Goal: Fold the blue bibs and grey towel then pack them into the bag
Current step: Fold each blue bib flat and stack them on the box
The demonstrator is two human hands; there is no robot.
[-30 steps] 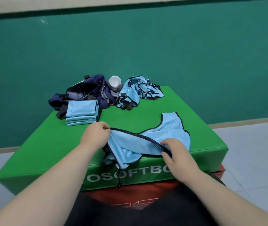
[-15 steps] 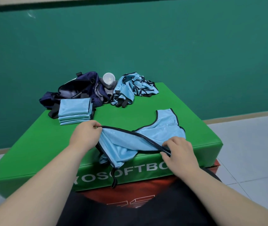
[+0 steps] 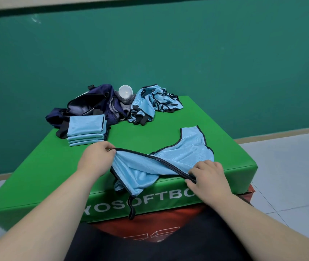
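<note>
Pinching the black-trimmed hem of a light blue mesh bib (image 3: 168,162), the left hand (image 3: 97,159) held one end raised while the right hand (image 3: 209,178) gripped the same hem at the front edge of the green padded box (image 3: 150,130). Part of the bib hung over that edge. A stack of folded blue bibs (image 3: 86,130) lay toward the back left corner, touching the open navy fabric bag (image 3: 91,104). A crumpled grey towel (image 3: 125,103) sat between the bag and a heap of unfolded blue bibs (image 3: 153,102).
</note>
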